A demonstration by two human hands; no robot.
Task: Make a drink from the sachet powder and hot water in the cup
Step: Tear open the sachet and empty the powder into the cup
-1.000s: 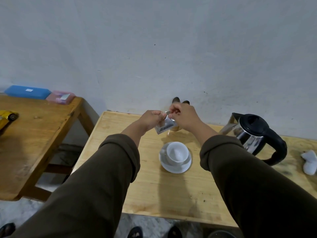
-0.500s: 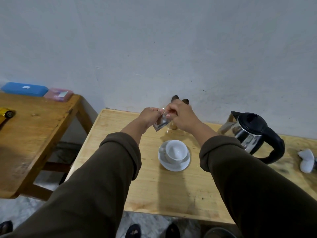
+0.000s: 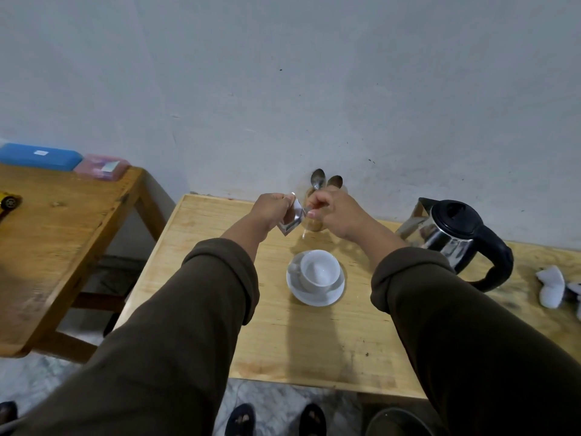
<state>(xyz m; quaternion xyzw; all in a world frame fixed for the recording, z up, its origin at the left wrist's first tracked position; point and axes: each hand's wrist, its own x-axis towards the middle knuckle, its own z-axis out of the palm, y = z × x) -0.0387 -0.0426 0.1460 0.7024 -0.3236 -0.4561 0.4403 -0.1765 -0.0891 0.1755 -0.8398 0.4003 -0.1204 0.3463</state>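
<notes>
Tearing the sachet open above the cup

The left hand (image 3: 271, 209) and right hand (image 3: 330, 209) each pinch the small silver foil sachet (image 3: 290, 219), held over the far part of the pale wooden tabletop (image 3: 204, 278). The step looks like opening it; next, tip the powder into the empty white ceramic cup (image 3: 319, 272) on its white saucer (image 3: 314, 298), nearer, left of the steel-and-black electric kettle (image 3: 456, 234).

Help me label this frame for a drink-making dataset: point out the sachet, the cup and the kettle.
sachet (image 3: 290, 222): head view, on its silver face between the two hands.
cup (image 3: 319, 272): head view, on its white inner wall.
kettle (image 3: 457, 217): head view, on its black lid.
</notes>
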